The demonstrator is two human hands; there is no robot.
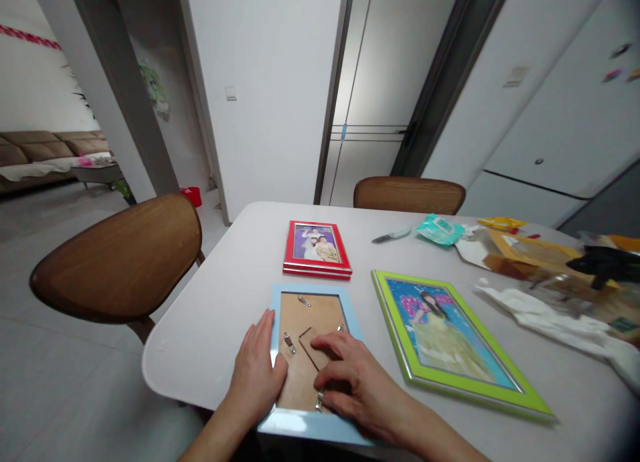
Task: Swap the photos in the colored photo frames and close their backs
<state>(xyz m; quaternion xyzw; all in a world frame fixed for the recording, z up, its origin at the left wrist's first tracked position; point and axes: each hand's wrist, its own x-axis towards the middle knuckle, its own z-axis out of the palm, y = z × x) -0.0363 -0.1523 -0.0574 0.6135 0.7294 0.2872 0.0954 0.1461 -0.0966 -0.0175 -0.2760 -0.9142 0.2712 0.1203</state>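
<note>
Blue frame (311,289) lies face down at the counter's (220,302) near rounded edge, brown backing board (315,313) up, its near border about at the counter lip. Left hand (257,372) lies flat, fingers together, pressed on the frame's left border. Right hand (350,379) is on the backing, fingers bent, tips by the fold-out stand. Can't tell if its thumb grips the lower metal clip (319,401). Another clip (289,343) sits just right of the left hand's thumb.

Bare counter left of the blue frame out to the edge; a narrow strip behind it. Wooden chair (120,255) stands left of the frame, off the counter, with a second chair (409,194) at the far side.

Stack of red frames (317,249) lies just behind the blue frame, photo up. Green frame (450,339) lies just to its right, angled, not touching. Further right and behind: small grey tool (391,235), teal packet (439,229) with print too blurred to read, brown envelope (530,252), white crumpled sheet (550,319). That side is crowded.
</note>
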